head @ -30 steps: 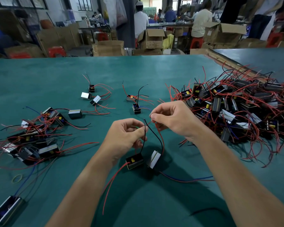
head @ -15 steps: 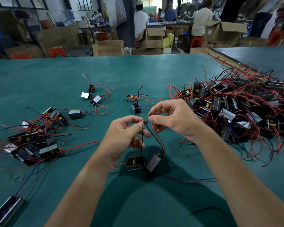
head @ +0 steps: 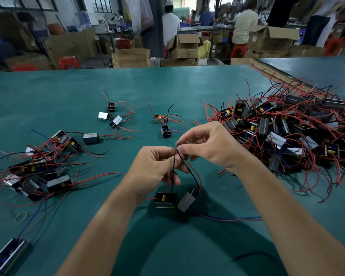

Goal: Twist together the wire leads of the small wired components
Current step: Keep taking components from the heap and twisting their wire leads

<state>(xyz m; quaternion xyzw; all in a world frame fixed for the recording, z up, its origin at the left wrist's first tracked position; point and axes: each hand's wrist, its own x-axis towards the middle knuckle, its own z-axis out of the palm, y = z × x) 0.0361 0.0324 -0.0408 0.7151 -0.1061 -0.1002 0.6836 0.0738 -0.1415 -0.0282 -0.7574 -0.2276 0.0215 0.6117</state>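
Two black leads [head: 173, 172] meet between the fingertips of both hands, at the spot where the left hand [head: 153, 168] and the right hand [head: 213, 148] come together. The left thumb and forefinger are curled in a pinch on the leads, with the other left fingers folded beneath. The right thumb and forefinger pinch the same leads at their top end, and the remaining right fingers are bent loosely above. A red lead [head: 196, 174] curves down just beside the black ones.

Directly below the fingers the leads end at two small parts that touch each other: an open-faced component [head: 165, 200] showing a yellow piece, and a grey-taped component [head: 186, 199] tilted against its right side. Whether they rest on the green table [head: 127, 86] or hang just above it cannot be told. From under them a blue and red wire pair [head: 227, 218] trails off to the right, below the right forearm.

Just beyond the fingertips lie two loose components [head: 163, 126] with red and black wires, and further off to the left three more [head: 110, 114]. Well to the right of the right hand a large tangled pile [head: 287, 126] of components and red wires is heaped. Well to the left of the left hand lies a smaller cluster [head: 40, 168], with a yellow rubber band [head: 21, 216] nearer the person.
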